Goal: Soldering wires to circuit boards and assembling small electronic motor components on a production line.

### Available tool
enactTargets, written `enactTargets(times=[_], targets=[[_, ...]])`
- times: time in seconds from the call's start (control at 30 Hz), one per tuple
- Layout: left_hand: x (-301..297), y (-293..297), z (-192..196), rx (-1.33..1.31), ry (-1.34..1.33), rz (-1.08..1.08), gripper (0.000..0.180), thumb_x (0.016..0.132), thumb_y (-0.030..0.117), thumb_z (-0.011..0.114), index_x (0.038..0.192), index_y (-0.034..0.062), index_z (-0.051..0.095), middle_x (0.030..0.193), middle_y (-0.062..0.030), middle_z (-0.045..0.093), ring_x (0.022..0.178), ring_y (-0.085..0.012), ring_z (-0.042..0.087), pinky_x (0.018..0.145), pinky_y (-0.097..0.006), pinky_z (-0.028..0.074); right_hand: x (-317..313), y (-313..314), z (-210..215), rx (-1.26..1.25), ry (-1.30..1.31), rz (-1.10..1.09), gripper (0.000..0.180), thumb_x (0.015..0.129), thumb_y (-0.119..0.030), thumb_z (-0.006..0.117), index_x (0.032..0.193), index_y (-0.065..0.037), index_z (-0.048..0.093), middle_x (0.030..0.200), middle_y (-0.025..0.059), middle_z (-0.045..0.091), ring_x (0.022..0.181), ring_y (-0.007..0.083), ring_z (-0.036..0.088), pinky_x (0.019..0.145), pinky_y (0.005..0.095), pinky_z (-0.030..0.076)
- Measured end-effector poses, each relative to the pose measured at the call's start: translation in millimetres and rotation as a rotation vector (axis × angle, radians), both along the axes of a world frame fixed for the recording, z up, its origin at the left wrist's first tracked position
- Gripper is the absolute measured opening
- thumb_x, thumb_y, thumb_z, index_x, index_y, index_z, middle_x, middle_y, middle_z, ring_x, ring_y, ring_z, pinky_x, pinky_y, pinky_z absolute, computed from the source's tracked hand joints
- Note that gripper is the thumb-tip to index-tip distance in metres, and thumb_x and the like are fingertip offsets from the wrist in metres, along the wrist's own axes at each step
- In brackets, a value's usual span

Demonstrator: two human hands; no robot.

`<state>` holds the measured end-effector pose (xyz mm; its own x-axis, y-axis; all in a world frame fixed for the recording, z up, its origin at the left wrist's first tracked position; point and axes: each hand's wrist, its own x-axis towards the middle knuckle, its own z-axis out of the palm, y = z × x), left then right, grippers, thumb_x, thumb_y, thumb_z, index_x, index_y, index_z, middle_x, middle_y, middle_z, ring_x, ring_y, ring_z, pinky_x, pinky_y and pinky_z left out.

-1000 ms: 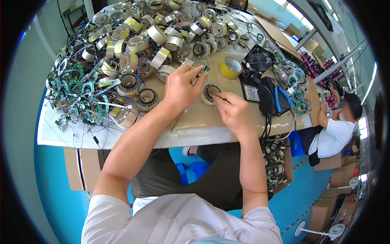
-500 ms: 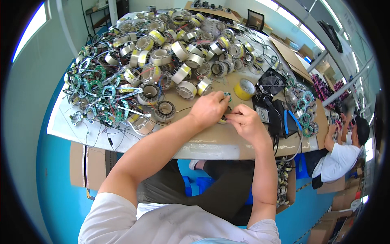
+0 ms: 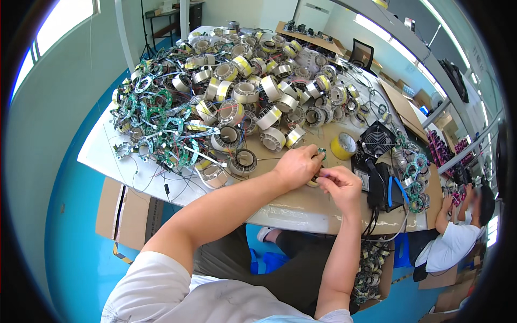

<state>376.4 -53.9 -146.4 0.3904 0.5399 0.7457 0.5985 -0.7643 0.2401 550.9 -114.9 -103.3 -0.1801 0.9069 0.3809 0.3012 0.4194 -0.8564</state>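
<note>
My left hand (image 3: 298, 167) is closed around a motor stator (image 3: 312, 183), mostly hidden under its fingers. A bit of green circuit board (image 3: 322, 152) shows past the fingertips, and a yellowish edge lies below. Just to the right, my right hand (image 3: 341, 186) pinches thumb and fingers together against the same piece; whatever they grip is too small to make out. Both hands are over the brown cardboard (image 3: 291, 206) near the table's front edge. Nearest beyond them are a loose stator (image 3: 295, 137) and a roll of yellow tape (image 3: 343, 146).
A heap of stators (image 3: 246, 92) with tangled wires and green ring boards (image 3: 160, 99) covers the table's left and back. To the right are a black fan (image 3: 376, 141), a black box (image 3: 383, 185), blue-handled pliers (image 3: 397, 190) and more ring boards (image 3: 418, 187). A co-worker (image 3: 449, 242) sits far right.
The whole view has shifted, so the table and hands appear further right and lower. Both hands stay together on the stator, with only slight finger movement.
</note>
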Motion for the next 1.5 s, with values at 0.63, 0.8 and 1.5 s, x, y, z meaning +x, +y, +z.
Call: enactTargets(times=[0.63,0.8,1.5], targets=[[-12.2,2.8,26.7,0.020,-0.324,0.116,0.019,0.083,0.009,0.077,0.102,0.0066,0.078,0.088,-0.0111,0.074,0.073,-0.0273,0.069,0.063,-0.035,0.054,-9.0,37.1,-1.0,-0.029,0.288,-0.099,0.017,0.094,-0.009,0.071,0.108,0.000,0.076,0.088,0.0062,0.075,0.064,0.0079,0.062,0.060,0.0219,0.050],[-12.7,-1.1,31.4,-0.134,-0.414,0.063,0.020,0.085,0.009,0.078,0.104,0.0054,0.078,0.088,-0.0099,0.075,0.066,-0.0156,0.065,0.058,-0.028,0.052,-13.7,26.9,-18.0,0.312,0.112,-0.129,0.018,0.090,-0.002,0.072,0.108,0.003,0.075,0.088,0.0074,0.073,0.071,0.0108,0.065,0.064,0.0243,0.050],[-11.4,-11.4,35.7,-0.609,-0.586,-0.187,0.022,0.092,0.006,0.072,0.113,0.0004,0.075,0.096,-0.0074,0.074,0.073,-0.0097,0.069,0.061,-0.022,0.055,-18.2,30.4,-25.3,0.382,0.193,-0.221,0.011,0.083,-0.010,0.079,0.087,-0.001,0.076,0.069,0.0049,0.067,0.050,0.0080,0.050,0.046,0.0253,0.037]])
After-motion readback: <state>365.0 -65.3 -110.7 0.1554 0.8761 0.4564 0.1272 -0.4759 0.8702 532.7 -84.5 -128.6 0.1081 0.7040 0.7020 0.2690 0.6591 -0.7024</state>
